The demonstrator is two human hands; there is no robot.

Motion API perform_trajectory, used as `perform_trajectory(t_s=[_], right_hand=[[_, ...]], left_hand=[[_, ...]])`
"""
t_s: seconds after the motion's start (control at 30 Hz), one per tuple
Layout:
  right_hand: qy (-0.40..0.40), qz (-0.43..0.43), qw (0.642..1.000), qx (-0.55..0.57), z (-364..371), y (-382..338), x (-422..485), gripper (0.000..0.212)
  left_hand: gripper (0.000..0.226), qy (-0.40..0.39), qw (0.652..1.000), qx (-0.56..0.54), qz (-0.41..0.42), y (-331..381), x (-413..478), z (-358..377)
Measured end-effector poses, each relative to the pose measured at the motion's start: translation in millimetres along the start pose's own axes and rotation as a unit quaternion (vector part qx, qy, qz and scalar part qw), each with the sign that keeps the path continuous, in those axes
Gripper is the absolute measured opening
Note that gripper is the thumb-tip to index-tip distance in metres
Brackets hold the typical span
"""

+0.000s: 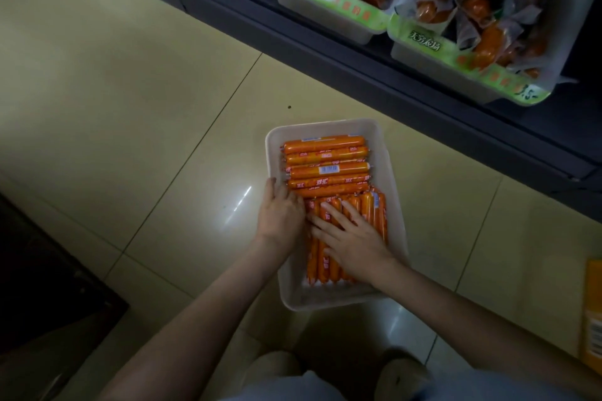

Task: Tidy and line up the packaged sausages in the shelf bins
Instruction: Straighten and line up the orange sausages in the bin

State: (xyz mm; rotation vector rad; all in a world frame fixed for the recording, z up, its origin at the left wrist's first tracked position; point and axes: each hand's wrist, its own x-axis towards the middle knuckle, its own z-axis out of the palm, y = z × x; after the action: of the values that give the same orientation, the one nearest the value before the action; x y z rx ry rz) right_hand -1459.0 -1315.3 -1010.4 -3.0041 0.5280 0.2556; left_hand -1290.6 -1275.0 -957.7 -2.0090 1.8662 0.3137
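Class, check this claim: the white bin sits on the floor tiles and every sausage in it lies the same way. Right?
Wrong on one point. The head view shows two directions: the far sausages lie across the white bin, and the near sausages run lengthwise under the right hand. The bin does sit on the floor tiles.

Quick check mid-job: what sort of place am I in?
Probably a small shop aisle: dark shelving holds green-labelled bins of packaged snacks with a handwritten price, and a white tray of orange sausages sits on the tiled floor.
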Motion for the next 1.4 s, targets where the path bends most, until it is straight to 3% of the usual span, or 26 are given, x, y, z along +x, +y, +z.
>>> perform_trajectory(t_s=[0.1,0.27,0.47,0.53,0.67,0.73,0.8,0.9,1.0,1.07,1.1,1.13,1.2,1.23,1.27,1.3,1.33,1.4], right_hand=[[-0.018,0.004,1.0,0.002,1,0,-1,0.054],[-0.021,0.006,1.0,-0.012,2,0,-1,0.055],[0.005,0.011,1.0,-0.002,5,1,-7,0.066],[0.017,0.012,1.0,-0.002,6,1,-11,0.068],[0.03,0.021,0.999,-0.001,1,-2,-14,0.07],[0.015,0.019,1.0,-0.002,1,-3,-16,0.072],[-0.009,0.038,0.999,-0.003,0,-1,-19,0.075],[-0.073,0.05,0.996,0.005,-6,2,-22,0.077],[-0.165,0.084,0.978,0.098,-22,1,-16,0.066],[-0.14,0.146,0.935,0.292,-42,-3,-9,0.069],[-0.11,0.198,0.875,0.428,-57,-5,-5,0.072],[-0.065,0.25,0.777,0.575,-76,-6,0,0.072],[0.074,0.291,0.545,0.783,-108,-7,6,0.058],[0.146,0.289,0.463,0.825,-126,-4,5,0.044],[0.202,0.285,0.422,0.837,-144,1,4,0.03],[0.242,0.283,0.414,0.831,-159,5,1,0.021],[0.263,0.275,0.43,0.819,-173,8,-4,0.016],[0.273,0.252,0.496,0.785,-197,10,-13,0.01]], left_hand=[[0.047,-0.027,0.999,0.02,-0.01,3,7,4],[0.032,-0.016,0.999,0.031,0.015,0,10,3],[0.03,0.014,0.999,-0.02,0.023,-9,3,2],[0.03,0.064,0.997,-0.039,0.019,-14,-4,0],[0.016,0.244,0.968,-0.042,0.04,-25,-20,-7],[0.011,0.264,0.964,-0.038,0.025,-33,-31,-11],[0.022,0.251,0.967,-0.047,-0.007,-44,-45,-19],[0.01,0.224,0.962,-0.146,-0.049,-64,-65,-25],[0.011,0.199,0.916,-0.323,-0.133,-72,-83,-35],[0.009,0.196,0.866,-0.42,-0.185,-71,-90,-42],[0.009,0.196,0.843,-0.46,-0.197,-69,-92,-47],[0.009,0.194,0.822,-0.498,-0.196,-66,-93,-52],[0.01,0.163,0.793,-0.564,-0.165,-58,-94,-61],[0.011,0.137,0.791,-0.58,-0.141,-54,-95,-64],[0.011,0.113,0.791,-0.59,-0.115,-51,-95,-67],[0.012,0.091,0.791,-0.599,-0.087,-48,-97,-72],[0.014,0.074,0.792,-0.603,-0.059,-45,-97,-75],[0.016,0.035,0.839,-0.544,-0.011,-39,-95,-85]])
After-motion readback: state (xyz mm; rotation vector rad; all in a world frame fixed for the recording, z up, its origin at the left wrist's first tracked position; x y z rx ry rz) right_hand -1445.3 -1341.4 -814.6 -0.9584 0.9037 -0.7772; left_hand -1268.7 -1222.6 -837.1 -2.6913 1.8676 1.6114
